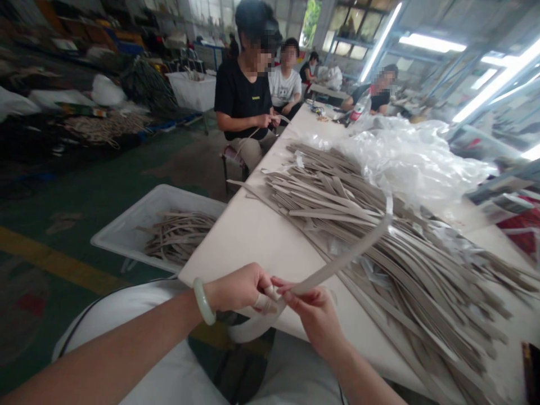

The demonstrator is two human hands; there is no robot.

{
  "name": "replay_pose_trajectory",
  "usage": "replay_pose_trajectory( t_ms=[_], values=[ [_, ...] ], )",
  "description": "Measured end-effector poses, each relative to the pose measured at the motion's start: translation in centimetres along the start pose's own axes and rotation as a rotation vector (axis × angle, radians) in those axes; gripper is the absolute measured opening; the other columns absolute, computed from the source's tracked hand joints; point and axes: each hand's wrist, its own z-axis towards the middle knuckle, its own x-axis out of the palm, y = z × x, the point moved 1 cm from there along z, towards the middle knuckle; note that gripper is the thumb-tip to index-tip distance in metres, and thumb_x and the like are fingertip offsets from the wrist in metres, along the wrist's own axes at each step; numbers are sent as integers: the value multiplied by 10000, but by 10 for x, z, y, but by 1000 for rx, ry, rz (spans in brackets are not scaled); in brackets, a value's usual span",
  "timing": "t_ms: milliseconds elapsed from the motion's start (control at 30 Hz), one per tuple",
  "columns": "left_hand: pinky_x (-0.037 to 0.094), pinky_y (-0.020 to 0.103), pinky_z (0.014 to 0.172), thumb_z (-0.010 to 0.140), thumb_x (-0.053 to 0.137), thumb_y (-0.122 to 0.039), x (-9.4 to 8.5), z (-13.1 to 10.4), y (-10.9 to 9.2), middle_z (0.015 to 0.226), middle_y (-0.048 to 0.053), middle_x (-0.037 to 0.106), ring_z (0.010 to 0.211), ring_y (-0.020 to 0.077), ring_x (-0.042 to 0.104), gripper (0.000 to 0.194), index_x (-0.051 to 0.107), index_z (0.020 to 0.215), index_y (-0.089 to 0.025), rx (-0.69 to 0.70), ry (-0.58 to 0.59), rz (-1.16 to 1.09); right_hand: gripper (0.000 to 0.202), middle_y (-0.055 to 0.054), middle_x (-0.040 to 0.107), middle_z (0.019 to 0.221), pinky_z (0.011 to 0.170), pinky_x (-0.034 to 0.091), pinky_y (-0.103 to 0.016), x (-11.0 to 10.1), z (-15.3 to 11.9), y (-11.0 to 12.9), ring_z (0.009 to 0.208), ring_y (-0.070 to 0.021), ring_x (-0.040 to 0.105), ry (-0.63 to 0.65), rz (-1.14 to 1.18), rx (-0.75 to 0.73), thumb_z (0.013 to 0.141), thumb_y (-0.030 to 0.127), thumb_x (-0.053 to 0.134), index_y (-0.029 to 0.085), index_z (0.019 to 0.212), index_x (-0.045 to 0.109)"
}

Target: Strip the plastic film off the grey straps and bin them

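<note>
A long flat beige strip runs between my two hands at the table's near edge. My left hand, with tape round its fingers and a pale bangle at the wrist, pinches the strip. Close beside it, my right hand grips the same strip between thumb and fingers. One end curls down below my left hand; the other rises to the right over a large pile of similar strips. Whatever lies between my fingertips is too small to make out.
The white table bears crumpled clear plastic behind the pile. Left of it stands a white bin holding more strips. A co-worker in black sits along the table's left side; other people sit farther back. A bottle stands at the far end.
</note>
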Motion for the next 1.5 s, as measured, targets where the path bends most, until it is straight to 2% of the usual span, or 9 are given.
replay_pose_trajectory(
  t_ms=[67,167,333,633,767,933,1167,1333,1500],
  values=[
    [310,214,489,597,707,-274,-1,0,1,532,-24,524,492,79,406,185,653,614,-98,-49,-26,59,213,-92,704,1107,1007,415,-493,-2,-6,6,1105,-295,606,14,9,12,742,303,747,218,937,749],
    [298,219,476,588,707,-285,-2,2,9,518,-20,529,483,88,409,198,662,620,-95,-120,-44,156,226,-55,740,928,1004,429,-485,-17,-5,40,939,-257,676,-113,97,-208,762,417,711,240,900,743],
    [345,212,521,601,723,-307,-5,7,15,575,3,577,559,108,476,210,698,635,-100,-30,-23,214,247,-25,722,769,970,464,-462,-32,-11,86,810,-219,707,-277,42,-477,889,389,562,230,808,732],
    [408,212,564,607,747,-321,11,13,-6,626,0,602,589,102,508,233,702,701,-112,37,4,-140,202,-76,701,1116,1123,230,-548,5,-28,8,1255,-294,493,-124,-105,-258,881,374,583,271,944,745],
    [388,212,539,599,760,-291,9,14,-8,589,-1,581,562,98,489,199,685,609,-107,39,-4,11,226,-64,713,1094,1086,328,-520,-12,-23,27,1125,-258,607,-290,94,-317,895,408,557,266,952,724],
    [383,208,594,664,758,-305,8,14,-10,676,14,605,651,111,507,187,740,691,-121,260,-10,275,250,-104,706,1102,997,461,-428,-28,-10,65,1065,-230,645,-357,146,-197,896,398,559,219,964,720],
    [440,227,674,666,770,-384,17,12,-11,732,31,653,699,140,575,258,763,757,-142,284,39,202,253,-126,728,1020,1060,358,-552,-9,-19,54,1050,-288,649,-334,60,-252,871,390,602,196,979,723],
    [413,217,657,689,752,-306,10,15,-8,697,24,617,680,128,544,196,757,748,-119,287,-67,302,233,-114,726,1029,1081,323,-546,-16,-22,68,1035,-286,656,-425,-56,-467,888,321,591,166,1013,712],
    [392,213,624,706,730,-262,9,19,-7,704,18,598,656,116,522,152,747,732,-113,335,-72,318,225,-93,716,1068,1073,333,-538,-5,-28,55,1060,-284,643,-379,-138,-471,914,293,547,189,1039,703]
  ],
)
